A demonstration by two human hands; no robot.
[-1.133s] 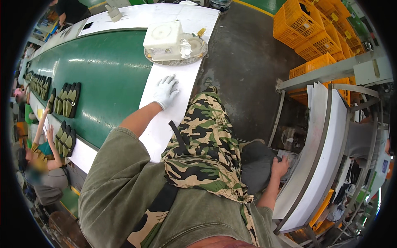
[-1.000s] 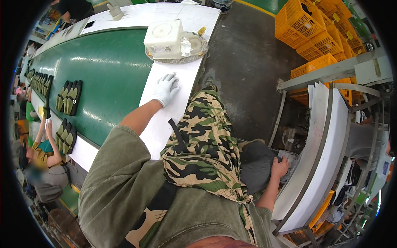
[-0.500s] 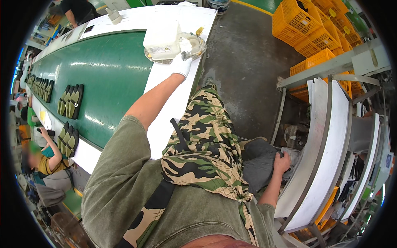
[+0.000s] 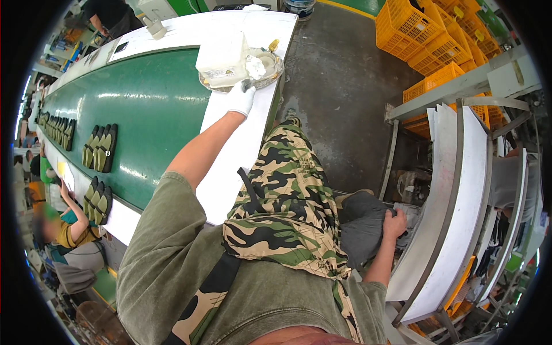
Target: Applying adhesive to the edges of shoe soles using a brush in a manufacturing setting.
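My left hand (image 4: 241, 99), in a white glove, reaches over the white bench to the front of a round, clear-rimmed tray (image 4: 214, 86). Its fingers are pinched together around a small dark thing I cannot make out. On the tray stands a translucent white plastic box (image 4: 221, 60), with a crumpled white wad (image 4: 255, 67) beside it and a yellow-topped piece (image 4: 273, 45) at the far rim. My bare right hand (image 4: 394, 224) rests at my knee, fingers curled over the dark grey trouser leg (image 4: 362, 227).
Olive sandals (image 4: 103, 148) stand in rows on the green conveyor belt (image 4: 155, 109). A person (image 4: 75, 227) sits across it. A white jug (image 4: 154, 29) stands at the far end. Yellow crates (image 4: 411, 29) are stacked far right; a metal rack with white boards (image 4: 445, 201) stands close on my right.
My left hand has moved slightly left and back, away from the white wad. The sandals appear slightly nearer on the belt. The right hand stays at the knee.
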